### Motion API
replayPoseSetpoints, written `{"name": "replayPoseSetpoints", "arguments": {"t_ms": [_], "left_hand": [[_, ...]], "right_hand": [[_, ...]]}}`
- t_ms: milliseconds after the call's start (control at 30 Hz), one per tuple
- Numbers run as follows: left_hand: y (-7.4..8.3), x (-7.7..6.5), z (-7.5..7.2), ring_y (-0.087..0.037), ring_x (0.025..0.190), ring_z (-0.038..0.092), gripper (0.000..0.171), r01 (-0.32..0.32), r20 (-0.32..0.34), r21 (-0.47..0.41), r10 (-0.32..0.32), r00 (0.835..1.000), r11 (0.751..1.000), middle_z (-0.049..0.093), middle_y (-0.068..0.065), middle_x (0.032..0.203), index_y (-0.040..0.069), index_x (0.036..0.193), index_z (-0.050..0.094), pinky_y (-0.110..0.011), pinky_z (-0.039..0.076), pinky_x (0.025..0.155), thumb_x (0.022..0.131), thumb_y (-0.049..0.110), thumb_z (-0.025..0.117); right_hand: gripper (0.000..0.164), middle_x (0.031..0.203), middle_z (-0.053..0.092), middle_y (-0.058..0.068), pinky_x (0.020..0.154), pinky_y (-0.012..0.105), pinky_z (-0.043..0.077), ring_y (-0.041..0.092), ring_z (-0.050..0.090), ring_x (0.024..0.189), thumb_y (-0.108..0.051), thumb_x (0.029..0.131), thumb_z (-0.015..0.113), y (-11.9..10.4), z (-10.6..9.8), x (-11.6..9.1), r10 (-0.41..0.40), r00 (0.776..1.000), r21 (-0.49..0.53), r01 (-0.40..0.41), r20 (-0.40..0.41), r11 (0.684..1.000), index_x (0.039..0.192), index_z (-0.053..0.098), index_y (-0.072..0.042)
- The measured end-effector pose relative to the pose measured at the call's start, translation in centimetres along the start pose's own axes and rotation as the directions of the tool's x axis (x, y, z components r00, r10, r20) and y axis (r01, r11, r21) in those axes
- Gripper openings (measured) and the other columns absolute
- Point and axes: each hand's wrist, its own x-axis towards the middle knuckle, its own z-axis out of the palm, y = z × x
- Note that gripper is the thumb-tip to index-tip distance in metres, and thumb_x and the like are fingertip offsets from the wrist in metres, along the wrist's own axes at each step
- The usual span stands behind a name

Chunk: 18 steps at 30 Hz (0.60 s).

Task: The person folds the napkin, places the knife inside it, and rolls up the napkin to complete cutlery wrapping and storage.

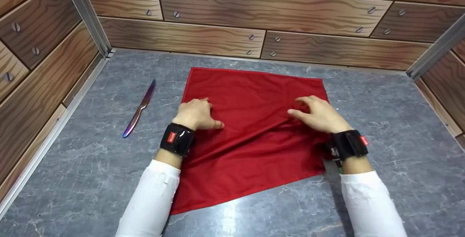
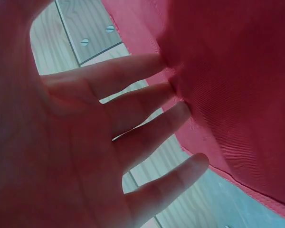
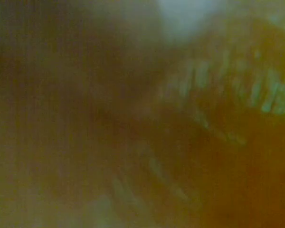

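A red cloth [image 1: 250, 91] lies spread on the table, its right edge bunched and a long crease crossing it diagonally. On its left side rests my left hand [image 1: 196, 115], the thumb held apart from the fingers. In the left wrist view, the fingers [image 2: 149, 128] are straight and spaced, with several fingertips touching the red cloth [image 2: 237, 95]. My right hand [image 1: 319, 115] is over the cloth's right side, thumb and forefinger apart near the end of the crease. Its other fingers are mostly hidden. The right wrist view is too blurred to make out the hand's work.
A knife [image 1: 140, 109] with a shiny purple and gold finish lies left of the cloth. Wood-patterned panels [image 1: 218, 39] wall the grey marbled table [image 1: 392, 109] at the back and both sides. Each wrist wears a black strap [image 1: 178, 139].
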Motion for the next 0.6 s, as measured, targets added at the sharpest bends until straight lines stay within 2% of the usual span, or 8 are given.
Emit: {"name": "replayPoseSetpoints", "arguments": {"t_ms": [133,233,333,467,533,600], "left_hand": [[-0.2,-0.1,-0.2,-0.044,0.168,0.055,0.106,0.018,0.033,-0.007,-0.018,0.999,1.000,0.044,-0.009,0.190,0.018,0.170,0.064,-0.066,0.052,0.130,0.087,0.081,0.086],[-0.4,-0.1,-0.2,-0.045,0.169,0.054,0.110,0.011,0.039,-0.016,-0.011,0.999,1.000,0.040,-0.012,0.192,0.014,0.171,0.060,-0.066,0.052,0.131,0.086,0.076,0.091],[-0.5,0.1,0.0,-0.044,0.165,0.059,0.098,-0.031,-0.002,-0.017,0.031,1.000,0.999,0.048,-0.015,0.186,0.010,0.163,0.067,-0.066,0.057,0.126,0.085,0.063,0.098],[-0.6,0.5,0.4,-0.043,0.143,0.073,0.070,-0.097,-0.093,0.008,0.097,0.991,0.995,0.071,-0.016,0.155,0.011,0.138,0.080,-0.064,0.065,0.112,0.083,0.046,0.104],[-0.7,0.6,0.5,-0.040,0.132,0.076,0.061,-0.105,-0.110,0.017,0.106,0.988,0.994,0.075,-0.013,0.141,0.013,0.130,0.082,-0.062,0.067,0.106,0.083,0.046,0.103],[-0.7,0.7,0.5,-0.037,0.129,0.077,0.058,-0.097,-0.107,0.018,0.099,0.989,0.995,0.076,-0.010,0.135,0.015,0.128,0.082,-0.061,0.067,0.105,0.085,0.050,0.101]], "right_hand": [[0.073,0.143,0.077,0.034,0.118,0.070,0.055,0.052,0.073,0.135,-0.046,0.115,0.070,1.3,-1.1,-0.4,0.075,0.996,-0.026,-0.073,0.058,0.997,0.161,0.061,0.009],[0.075,0.144,0.078,0.032,0.117,0.071,0.056,0.052,0.074,0.135,-0.048,0.113,0.071,2.3,-1.8,-0.8,0.113,0.989,-0.048,-0.109,0.096,0.993,0.162,0.060,0.008],[0.076,0.149,0.076,0.032,0.119,0.073,0.054,0.055,0.072,0.139,-0.048,0.113,0.072,2.8,-2.1,-0.9,0.124,0.986,-0.062,-0.117,0.111,0.991,0.164,0.059,0.007],[0.077,0.157,0.072,0.033,0.124,0.075,0.051,0.058,0.067,0.147,-0.048,0.113,0.072,3.0,-2.0,-0.8,0.125,0.985,-0.063,-0.118,0.119,0.991,0.167,0.057,0.005],[0.077,0.159,0.070,0.034,0.126,0.076,0.050,0.059,0.066,0.149,-0.048,0.113,0.073,3.0,-1.9,-0.7,0.120,0.986,-0.064,-0.113,0.119,0.992,0.168,0.057,0.004],[0.077,0.159,0.069,0.034,0.126,0.076,0.050,0.060,0.065,0.149,-0.046,0.112,0.075,3.1,-1.8,-0.7,0.106,0.988,-0.068,-0.099,0.114,0.993,0.167,0.057,0.004]]}}
